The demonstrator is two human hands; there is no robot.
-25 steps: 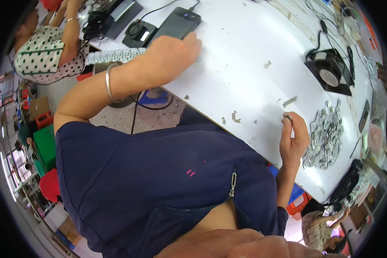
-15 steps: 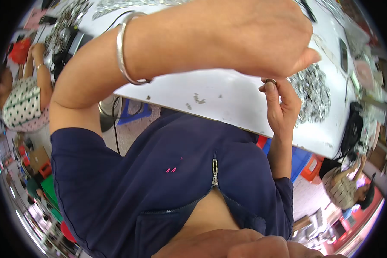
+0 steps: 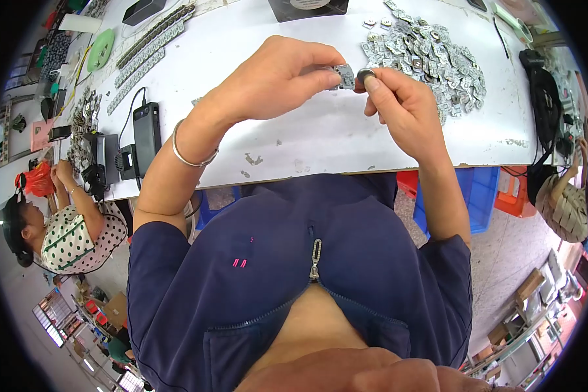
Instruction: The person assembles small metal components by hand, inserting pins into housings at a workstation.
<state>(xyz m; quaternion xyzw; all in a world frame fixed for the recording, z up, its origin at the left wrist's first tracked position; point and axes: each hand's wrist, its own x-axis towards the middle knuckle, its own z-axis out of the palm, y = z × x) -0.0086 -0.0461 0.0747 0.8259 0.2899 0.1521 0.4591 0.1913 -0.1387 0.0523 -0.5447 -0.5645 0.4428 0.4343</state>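
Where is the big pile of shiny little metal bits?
In the head view, the pile of metal bits lies on the white table, top right, just beyond the right hand.

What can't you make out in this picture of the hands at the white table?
- Head view: the small metal part in the left hand is half covered by fingers.
- The round piece in the right hand is too small to identify.
- The black box is cut off by the top edge.
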